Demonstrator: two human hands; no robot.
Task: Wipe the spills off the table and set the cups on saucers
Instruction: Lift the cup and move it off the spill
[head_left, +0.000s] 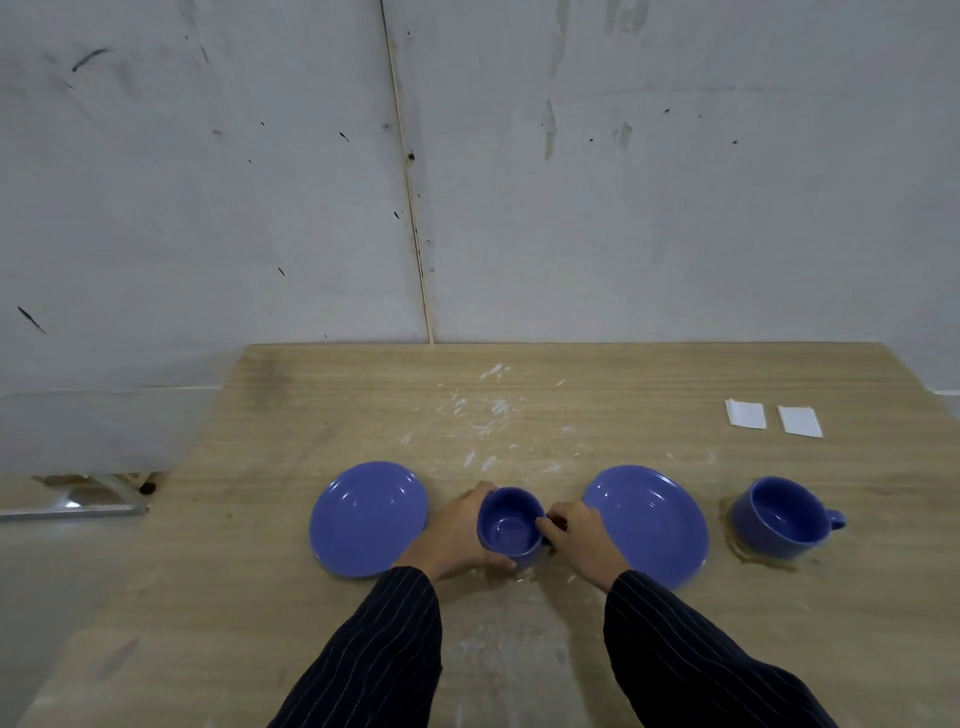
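Note:
A blue cup (510, 525) stands on the wooden table (322, 395) between two empty blue saucers, the left saucer (366, 519) and the right saucer (652, 525). My left hand (457, 535) wraps the cup's left side. My right hand (579, 538) pinches its right side, where the handle is hidden. A wet spill shows under this cup's front edge. A second blue cup (782, 517), handle pointing right, sits in a brownish puddle (753, 558) at the right. White smears (488, 415) streak the table's middle.
Two folded white tissues (745, 414) (800, 421) lie at the far right of the table. A scuffed grey wall runs along the table's far edge. The table's left edge drops to the floor, where a metal frame (78, 499) stands.

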